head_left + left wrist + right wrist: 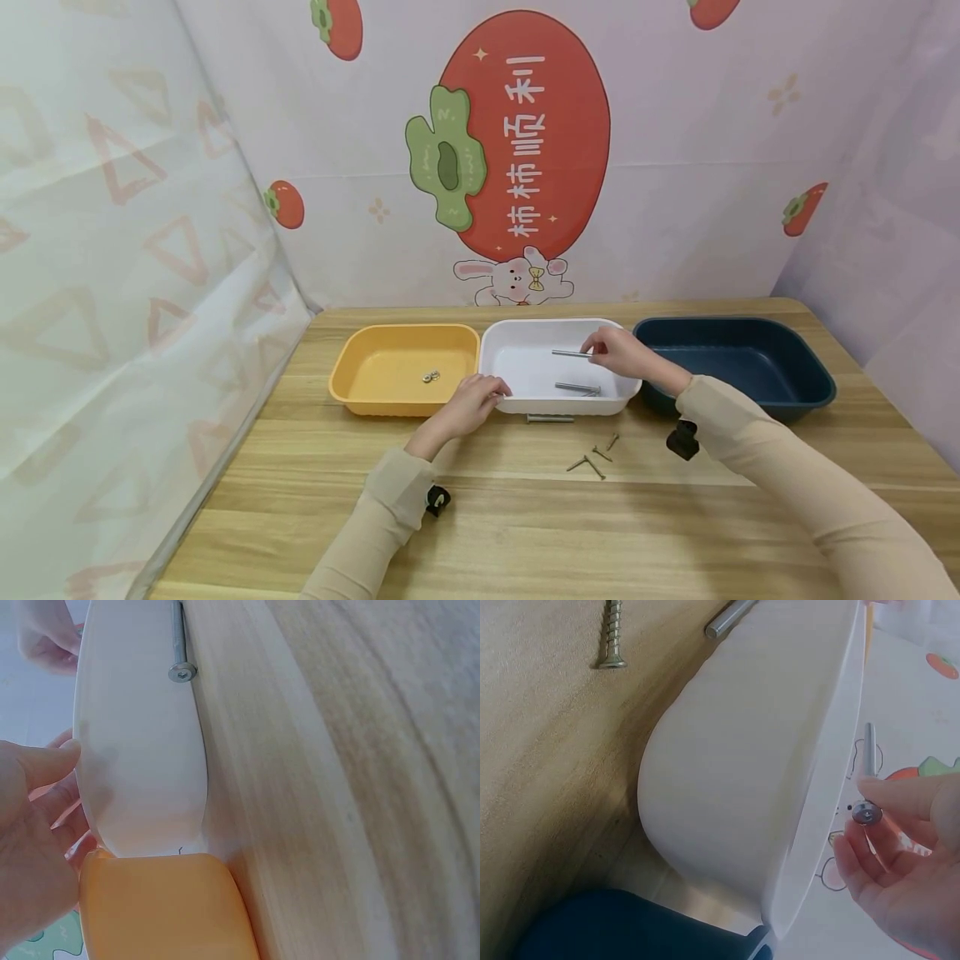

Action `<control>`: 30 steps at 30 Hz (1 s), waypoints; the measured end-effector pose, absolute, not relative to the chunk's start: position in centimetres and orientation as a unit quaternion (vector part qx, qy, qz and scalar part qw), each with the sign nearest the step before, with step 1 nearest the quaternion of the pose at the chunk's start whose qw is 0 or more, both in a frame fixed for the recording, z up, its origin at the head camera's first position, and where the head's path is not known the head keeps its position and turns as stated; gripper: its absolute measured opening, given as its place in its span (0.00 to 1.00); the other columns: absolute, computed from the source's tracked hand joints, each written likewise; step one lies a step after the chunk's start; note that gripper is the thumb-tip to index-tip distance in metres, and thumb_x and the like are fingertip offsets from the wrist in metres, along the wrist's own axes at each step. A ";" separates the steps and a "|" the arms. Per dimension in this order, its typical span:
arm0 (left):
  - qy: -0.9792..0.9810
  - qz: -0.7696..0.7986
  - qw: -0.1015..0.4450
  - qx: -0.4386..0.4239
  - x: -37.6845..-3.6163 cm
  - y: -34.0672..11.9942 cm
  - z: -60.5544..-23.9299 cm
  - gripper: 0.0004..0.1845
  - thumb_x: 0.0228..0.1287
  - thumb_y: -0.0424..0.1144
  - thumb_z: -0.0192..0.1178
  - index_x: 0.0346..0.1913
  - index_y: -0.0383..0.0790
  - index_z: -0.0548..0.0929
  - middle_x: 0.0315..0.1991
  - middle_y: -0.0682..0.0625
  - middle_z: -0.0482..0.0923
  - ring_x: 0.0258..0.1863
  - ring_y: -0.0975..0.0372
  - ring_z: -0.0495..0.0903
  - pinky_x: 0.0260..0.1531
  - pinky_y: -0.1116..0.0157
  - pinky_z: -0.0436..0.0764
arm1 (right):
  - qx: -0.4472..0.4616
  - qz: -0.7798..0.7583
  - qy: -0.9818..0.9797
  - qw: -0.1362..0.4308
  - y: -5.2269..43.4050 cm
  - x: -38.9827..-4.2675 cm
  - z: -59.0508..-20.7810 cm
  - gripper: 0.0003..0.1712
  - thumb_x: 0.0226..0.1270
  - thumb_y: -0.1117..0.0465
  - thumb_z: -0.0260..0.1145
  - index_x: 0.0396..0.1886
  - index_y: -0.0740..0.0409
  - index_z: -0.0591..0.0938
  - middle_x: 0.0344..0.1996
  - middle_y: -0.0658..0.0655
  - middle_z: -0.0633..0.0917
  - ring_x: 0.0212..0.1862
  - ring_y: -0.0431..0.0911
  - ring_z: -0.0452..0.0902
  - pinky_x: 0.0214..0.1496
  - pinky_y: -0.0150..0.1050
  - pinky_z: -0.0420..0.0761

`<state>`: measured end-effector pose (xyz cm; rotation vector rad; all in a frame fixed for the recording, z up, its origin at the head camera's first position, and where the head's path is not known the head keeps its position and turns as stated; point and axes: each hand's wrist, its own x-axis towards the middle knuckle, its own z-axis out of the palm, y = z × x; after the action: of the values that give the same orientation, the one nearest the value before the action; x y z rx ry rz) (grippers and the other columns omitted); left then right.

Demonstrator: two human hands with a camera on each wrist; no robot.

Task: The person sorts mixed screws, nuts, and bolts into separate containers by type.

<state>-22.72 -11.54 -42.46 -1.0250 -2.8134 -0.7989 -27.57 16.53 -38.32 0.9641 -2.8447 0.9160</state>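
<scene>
White tray [517, 354] at twelve o'clock: your left hand [469, 407] grips its eight-o'clock rim, probably steadying it; your right hand [624, 351] pinches a flat-headed bolt [568, 353] over it, shank toward nine.

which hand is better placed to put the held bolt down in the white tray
Right hand, I'd judge: it pinches the bolt over the white tray, while the left hand grips that tray's edge, beside the yellow tray.

Cannot identify tiny silvery metal pieces [428, 377], four o'clock in the yellow rectangular plastic tray [393, 408]. Cannot see the stretch of long silver metal bolt [869, 752] covered by the right hand [911, 874].
</scene>
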 end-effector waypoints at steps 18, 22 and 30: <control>-0.907 -0.256 0.022 -0.332 -23.0 -11.5 -42.7 0.06 0.62 0.31 0.51 0.39 0.39 0.77 0.35 0.50 0.78 0.37 0.59 0.71 0.50 0.56 0.62 | 0.277 0.284 -0.918 -0.020 15.8 -29.3 -39.3 0.07 0.53 0.73 0.62 0.33 0.70 0.81 0.23 0.57 0.79 0.27 0.46 0.71 0.31 0.37 0.74; -0.908 -0.253 0.026 -0.333 -23.0 -11.4 -42.7 0.06 0.61 0.31 0.51 0.39 0.39 0.77 0.36 0.50 0.78 0.37 0.59 0.71 0.49 0.56 0.63 | 0.272 0.296 -0.915 -0.026 16.0 -29.3 -39.7 0.08 0.54 0.71 0.62 0.35 0.71 0.80 0.28 0.60 0.80 0.33 0.50 0.75 0.37 0.42 0.76; -0.908 -0.259 0.022 -0.328 -22.9 -11.6 -42.7 0.06 0.61 0.30 0.51 0.39 0.39 0.77 0.35 0.50 0.78 0.37 0.59 0.71 0.50 0.56 0.62 | 0.293 0.315 -0.902 -0.022 16.2 -28.1 -39.4 0.09 0.56 0.70 0.61 0.36 0.71 0.80 0.27 0.59 0.80 0.33 0.50 0.75 0.37 0.42 0.75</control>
<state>-22.93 -11.57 -42.74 -1.0147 -2.8133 -0.8032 -28.11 16.19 -39.41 0.9349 -2.8741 1.0046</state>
